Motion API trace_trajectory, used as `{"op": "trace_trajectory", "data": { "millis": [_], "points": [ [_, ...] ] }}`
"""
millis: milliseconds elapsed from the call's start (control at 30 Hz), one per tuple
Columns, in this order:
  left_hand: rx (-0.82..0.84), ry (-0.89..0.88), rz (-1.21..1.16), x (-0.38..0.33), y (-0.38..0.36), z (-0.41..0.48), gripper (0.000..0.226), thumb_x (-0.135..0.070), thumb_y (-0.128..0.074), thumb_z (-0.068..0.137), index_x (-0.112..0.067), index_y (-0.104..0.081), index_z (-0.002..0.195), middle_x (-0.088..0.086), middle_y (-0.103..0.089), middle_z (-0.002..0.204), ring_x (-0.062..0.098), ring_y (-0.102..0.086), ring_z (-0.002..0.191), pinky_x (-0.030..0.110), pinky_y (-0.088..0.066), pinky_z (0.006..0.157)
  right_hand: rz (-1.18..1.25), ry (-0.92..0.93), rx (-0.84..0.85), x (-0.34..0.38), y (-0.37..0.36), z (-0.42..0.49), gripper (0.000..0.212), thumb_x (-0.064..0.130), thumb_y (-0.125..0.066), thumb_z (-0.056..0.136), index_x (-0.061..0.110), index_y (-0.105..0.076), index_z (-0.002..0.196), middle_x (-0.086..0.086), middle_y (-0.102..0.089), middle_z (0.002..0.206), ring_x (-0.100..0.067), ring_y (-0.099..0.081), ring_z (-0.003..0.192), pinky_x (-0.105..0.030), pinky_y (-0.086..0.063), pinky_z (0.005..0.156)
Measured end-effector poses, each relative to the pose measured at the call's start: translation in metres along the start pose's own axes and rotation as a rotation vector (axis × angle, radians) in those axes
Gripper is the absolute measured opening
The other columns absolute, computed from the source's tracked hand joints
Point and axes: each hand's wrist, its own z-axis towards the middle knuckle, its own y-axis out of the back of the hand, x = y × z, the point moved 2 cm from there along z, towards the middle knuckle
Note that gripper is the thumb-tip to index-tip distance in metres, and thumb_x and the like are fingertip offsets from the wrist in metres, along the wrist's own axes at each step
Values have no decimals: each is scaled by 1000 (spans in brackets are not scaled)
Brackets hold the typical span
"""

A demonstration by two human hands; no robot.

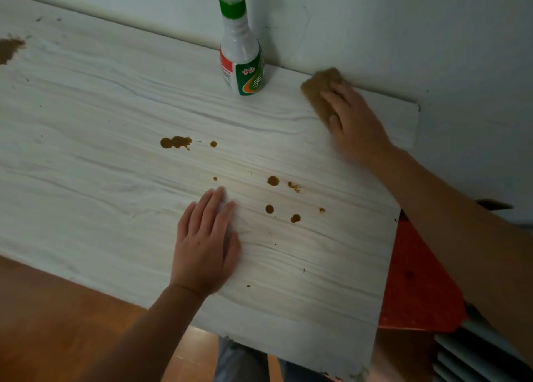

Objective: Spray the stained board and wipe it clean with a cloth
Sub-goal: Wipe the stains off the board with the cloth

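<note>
A pale wood-grain board (pixel 115 156) fills the view, with several brown stains, the largest a blotch (pixel 176 142) near the middle and smaller drops (pixel 272 180) to its right. A white spray bottle (pixel 241 56) with a green trigger and collar stands upright at the board's far edge against the wall. My right hand (pixel 353 119) lies on a brown cloth (pixel 320 86) at the far right corner, fingers over it. My left hand (pixel 206 243) rests flat on the board, fingers together, just left of the drops, holding nothing.
A white wall (pixel 403 35) runs along the board's far edge. An orange-red object (pixel 415 289) sticks out under the board's right edge, with grey slats (pixel 473 358) below it. Brown wooden floor (pixel 57 324) lies at the near left. A darker stain (pixel 10 48) marks the far left.
</note>
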Motion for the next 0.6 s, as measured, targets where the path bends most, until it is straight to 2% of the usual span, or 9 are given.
{"op": "trace_trajectory", "data": {
  "millis": [67, 133, 233, 333, 400, 500, 600],
  "points": [
    [9, 1, 6, 0, 0, 0, 57, -35, -42, 100, -10, -48, 150, 13, -32, 167, 27, -23, 158, 53, -24, 126, 11, -85, -60, 14, -8, 18, 53, 7, -45, 91, 4, -48, 144, -20, -41, 152, -37, -37, 141, -45, -28, 120],
    [15, 1, 14, 0, 0, 0, 57, -36, -41, 100, -9, -48, 150, 13, -32, 167, 27, -23, 158, 53, -24, 127, -10, -95, -84, 35, -18, 15, 54, 7, -44, 90, 2, -48, 143, -23, -41, 151, -41, -36, 142, -50, -27, 120],
    [6, -4, 6, 0, 1, 0, 57, -35, -41, 100, -8, -49, 150, 13, -33, 166, 27, -24, 158, 54, -25, 126, -7, 141, 24, 53, -24, -18, 51, 10, -43, 96, 6, -47, 146, -16, -38, 156, -33, -29, 148, -47, -22, 124],
    [1, -5, -3, -1, 2, 0, 57, -34, -41, 100, -8, -49, 150, 13, -34, 166, 27, -24, 158, 54, -25, 126, -58, 293, 131, 25, -13, -42, 53, 12, -44, 99, 13, -41, 151, -8, -32, 161, -24, -22, 152, -42, -20, 125],
    [10, -2, -1, -1, 2, 0, 57, -34, -41, 100, -8, -49, 150, 14, -33, 166, 27, -23, 158, 54, -23, 126, -56, 228, 125, -4, 1, -49, 54, 10, -46, 100, 13, -39, 153, -9, -28, 163, -24, -20, 153, -44, -21, 125],
    [9, -3, 5, 0, 2, 0, 58, -35, -39, 100, -6, -50, 149, 14, -33, 166, 28, -24, 158, 53, -23, 127, -27, 10, 56, -46, 29, -62, 53, 11, -46, 102, 13, -36, 154, -9, -25, 164, -25, -20, 152, -43, -20, 125],
    [2, -9, 14, -1, 2, -1, 58, -35, -39, 99, -4, -51, 147, 15, -35, 165, 30, -27, 157, 54, -24, 126, -30, -137, -3, -58, 36, -79, 52, 15, -43, 104, 10, -34, 155, -13, -23, 164, -28, -20, 152, -44, -20, 125]
  ]
}}
